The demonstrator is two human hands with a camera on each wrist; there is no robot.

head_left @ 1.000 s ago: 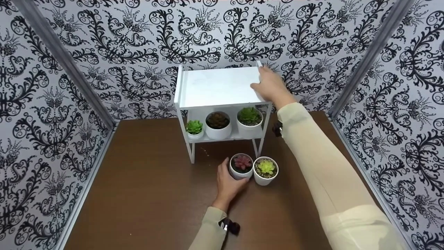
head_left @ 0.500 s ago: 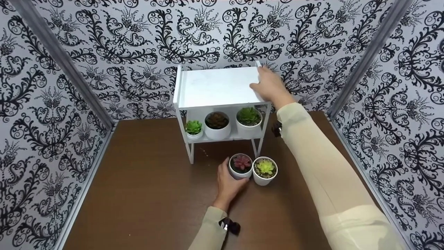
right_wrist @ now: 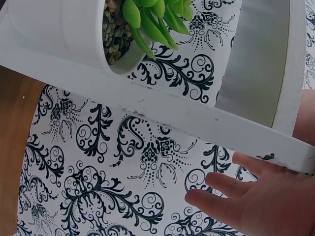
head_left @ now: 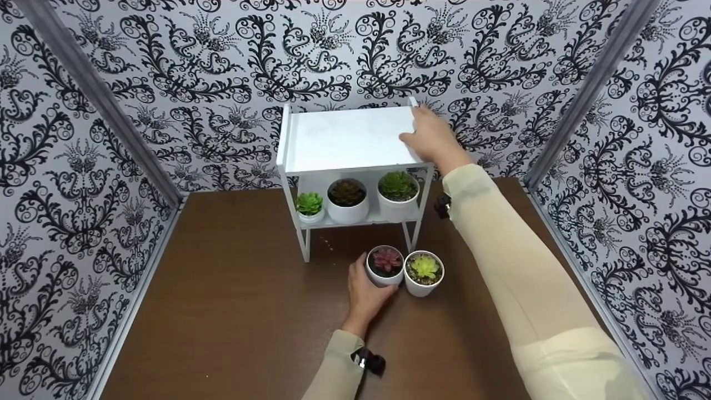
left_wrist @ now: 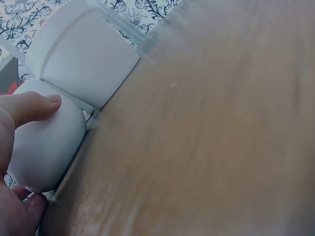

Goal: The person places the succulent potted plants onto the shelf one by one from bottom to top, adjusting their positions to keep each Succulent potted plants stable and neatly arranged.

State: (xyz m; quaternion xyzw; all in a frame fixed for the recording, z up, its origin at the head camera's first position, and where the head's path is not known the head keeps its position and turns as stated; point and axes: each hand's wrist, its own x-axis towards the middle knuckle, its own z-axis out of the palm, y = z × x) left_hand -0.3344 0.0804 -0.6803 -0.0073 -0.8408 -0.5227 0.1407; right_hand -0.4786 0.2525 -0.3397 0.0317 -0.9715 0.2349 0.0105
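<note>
- In the head view, the left hand grips the red plant's pot from its left side. That pot is in front of the white shelf, low by its right leg. Just beside it, the yellow-green plant's pot stands on the desk.
- Also there, the right hand holds the top right side of the shelf, thumb lying on the top board, likely so it won't wobble.
- The small green plant, brown plant and big green plant sit in a row on the lower board, perhaps so all can be seen.
- In the left wrist view, the left thumb presses one side of the pot and fingers hug the other, likely to stop it tipping. Its bottom seems to touch the desk.
- In the right wrist view, the right hand's fingers are spread and nearly straight, outside the shelf's frame.
</note>
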